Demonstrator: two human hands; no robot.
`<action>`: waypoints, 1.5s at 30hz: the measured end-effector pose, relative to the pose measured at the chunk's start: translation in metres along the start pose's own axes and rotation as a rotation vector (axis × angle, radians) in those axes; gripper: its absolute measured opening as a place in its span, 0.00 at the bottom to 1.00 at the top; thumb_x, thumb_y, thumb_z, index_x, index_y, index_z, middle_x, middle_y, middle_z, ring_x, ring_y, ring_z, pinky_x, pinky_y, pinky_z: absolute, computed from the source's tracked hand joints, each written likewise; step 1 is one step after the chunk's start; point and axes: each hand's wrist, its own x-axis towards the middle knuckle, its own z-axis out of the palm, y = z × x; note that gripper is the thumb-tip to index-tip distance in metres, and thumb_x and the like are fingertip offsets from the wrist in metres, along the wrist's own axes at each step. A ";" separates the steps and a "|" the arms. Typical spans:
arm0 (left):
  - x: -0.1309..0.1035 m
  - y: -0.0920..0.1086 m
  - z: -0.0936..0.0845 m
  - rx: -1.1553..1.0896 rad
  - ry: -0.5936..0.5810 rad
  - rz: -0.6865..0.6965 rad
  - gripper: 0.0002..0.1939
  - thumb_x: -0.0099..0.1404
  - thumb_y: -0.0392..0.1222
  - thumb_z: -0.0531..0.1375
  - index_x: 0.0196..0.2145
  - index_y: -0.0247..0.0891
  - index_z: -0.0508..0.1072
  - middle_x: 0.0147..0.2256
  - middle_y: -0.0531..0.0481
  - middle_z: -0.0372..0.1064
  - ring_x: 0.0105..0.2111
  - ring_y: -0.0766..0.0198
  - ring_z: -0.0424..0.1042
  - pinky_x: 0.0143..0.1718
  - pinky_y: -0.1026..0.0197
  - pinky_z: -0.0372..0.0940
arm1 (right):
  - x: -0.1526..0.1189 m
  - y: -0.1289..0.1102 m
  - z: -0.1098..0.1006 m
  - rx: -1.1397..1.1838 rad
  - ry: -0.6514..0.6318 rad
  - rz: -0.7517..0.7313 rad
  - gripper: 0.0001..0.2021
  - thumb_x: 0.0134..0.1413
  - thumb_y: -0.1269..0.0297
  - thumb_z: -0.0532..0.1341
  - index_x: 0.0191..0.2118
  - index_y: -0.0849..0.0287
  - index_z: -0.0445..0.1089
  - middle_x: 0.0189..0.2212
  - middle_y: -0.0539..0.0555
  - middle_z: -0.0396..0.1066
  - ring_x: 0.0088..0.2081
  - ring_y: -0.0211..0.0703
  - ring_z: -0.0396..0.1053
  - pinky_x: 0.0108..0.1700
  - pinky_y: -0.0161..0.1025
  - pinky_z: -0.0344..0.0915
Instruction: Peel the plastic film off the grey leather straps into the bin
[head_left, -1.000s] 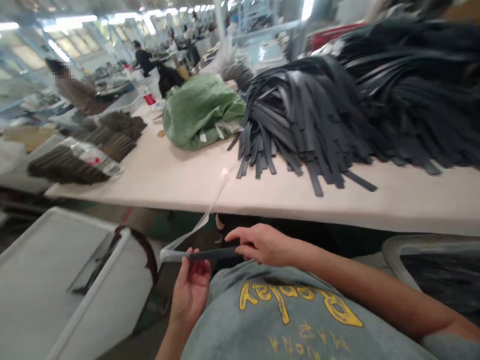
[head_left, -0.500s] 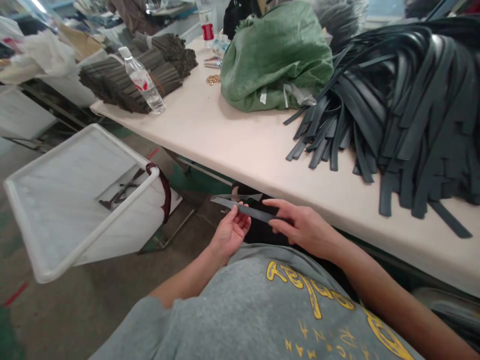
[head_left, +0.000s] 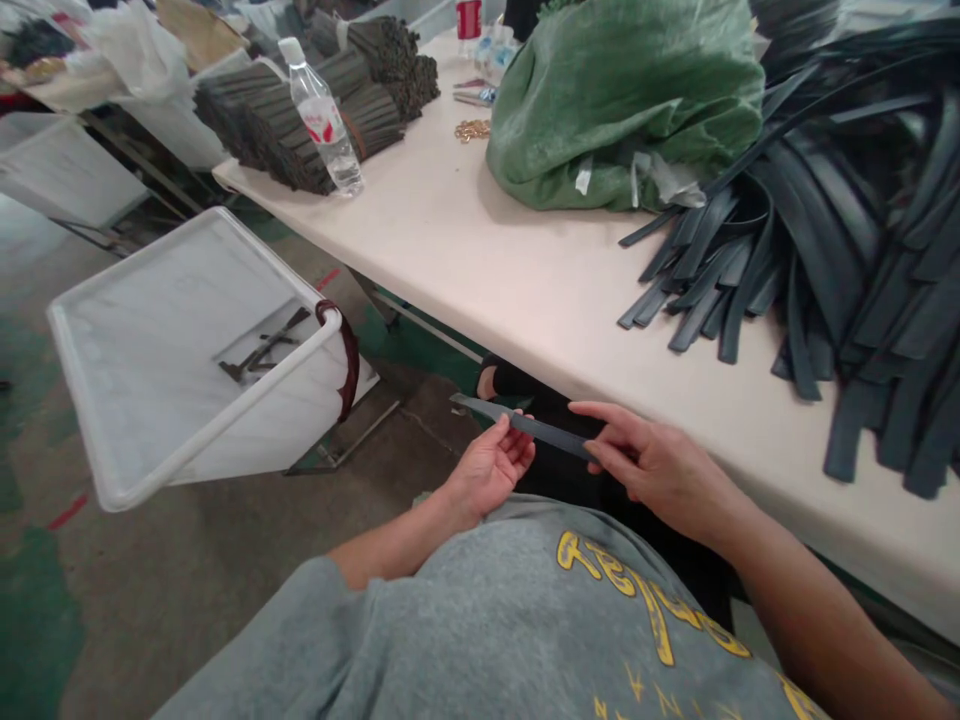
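Observation:
A narrow dark strip (head_left: 553, 436) is stretched between my two hands, just off the table's front edge and above my lap. My left hand (head_left: 491, 470) pinches it between thumb and fingers, palm turned up, and the strip's pale end sticks out to the left. The strip's right end is in my right hand (head_left: 637, 460), between thumb and fingers, with the index finger stretched out above it. A large pile of similar dark strips (head_left: 817, 260) lies on the table at the right, some ends pointing toward me.
On the table (head_left: 450, 240) are a green sack (head_left: 622, 110), a water bottle (head_left: 324, 120), bundled dark strips (head_left: 300, 130) and small gold-coloured rings (head_left: 472, 130). A white bin (head_left: 165, 340) with dark pieces inside stands at the left, below table height.
The view has shifted, so the table, bin and hands sit further right in the picture. Both hands keep hold of the strip; its free left end looks narrower, without the loop-like spread seen before.

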 end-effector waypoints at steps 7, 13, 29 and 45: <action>0.000 -0.001 0.000 -0.019 0.019 -0.006 0.10 0.71 0.39 0.56 0.37 0.34 0.77 0.35 0.48 0.78 0.33 0.68 0.76 0.36 0.64 0.69 | 0.016 -0.009 0.021 -0.151 0.034 -0.072 0.19 0.61 0.64 0.57 0.58 0.53 0.65 0.31 0.47 0.78 0.28 0.40 0.74 0.30 0.35 0.63; 0.000 -0.001 -0.003 0.018 0.031 0.012 0.08 0.69 0.38 0.59 0.35 0.33 0.77 0.30 0.49 0.76 0.30 0.68 0.74 0.36 0.65 0.68 | 0.017 -0.011 0.033 -0.628 0.005 -0.217 0.17 0.63 0.62 0.57 0.56 0.52 0.69 0.37 0.55 0.76 0.29 0.45 0.74 0.26 0.38 0.57; -0.003 0.014 -0.022 0.193 -0.043 0.062 0.09 0.67 0.40 0.61 0.35 0.31 0.77 0.30 0.46 0.76 0.29 0.66 0.76 0.29 0.67 0.68 | 0.039 -0.001 0.035 0.233 -0.485 0.023 0.14 0.67 0.60 0.48 0.35 0.58 0.66 0.28 0.52 0.76 0.25 0.38 0.72 0.29 0.35 0.65; -0.005 0.001 0.001 0.018 0.014 -0.074 0.05 0.66 0.38 0.63 0.34 0.32 0.76 0.28 0.49 0.74 0.25 0.69 0.73 0.28 0.68 0.69 | 0.020 -0.010 0.019 -0.006 -0.146 -0.020 0.20 0.62 0.64 0.52 0.58 0.53 0.64 0.24 0.46 0.75 0.19 0.36 0.69 0.26 0.34 0.64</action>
